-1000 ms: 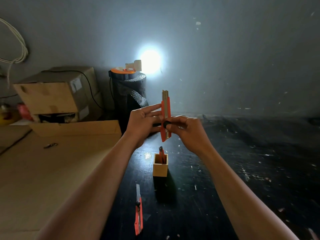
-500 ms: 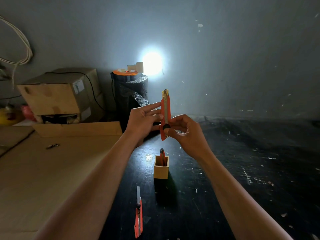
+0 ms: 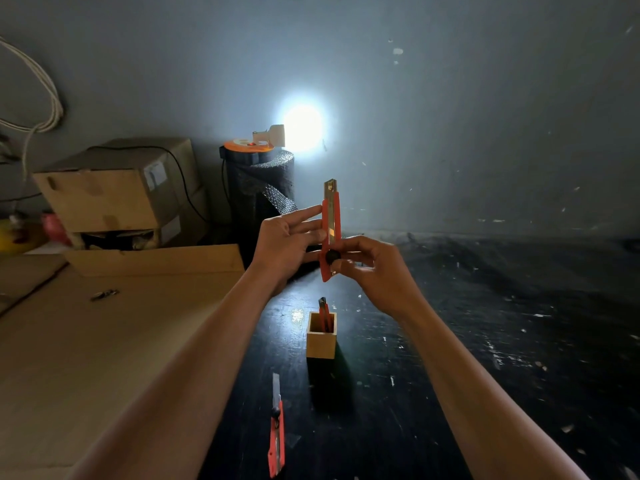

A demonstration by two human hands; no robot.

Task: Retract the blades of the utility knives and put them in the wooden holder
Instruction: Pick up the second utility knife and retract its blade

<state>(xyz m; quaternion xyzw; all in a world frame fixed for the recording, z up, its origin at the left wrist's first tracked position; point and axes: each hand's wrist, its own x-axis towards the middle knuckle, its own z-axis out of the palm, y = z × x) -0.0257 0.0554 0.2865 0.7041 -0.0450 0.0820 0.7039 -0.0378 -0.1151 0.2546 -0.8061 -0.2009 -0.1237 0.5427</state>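
Both forearms are bare to the frame edge; left hand and right hand ungloved, ringless.

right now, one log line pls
step: retracting blade | held knife: both hands, blade partly out | holder: one knife in | table knife: blade out

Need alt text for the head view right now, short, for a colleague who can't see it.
Both hands, left hand and right hand, hold an orange utility knife upright above a wooden holder that already contains one knife. Another orange knife, blade extended, lies on the black table.
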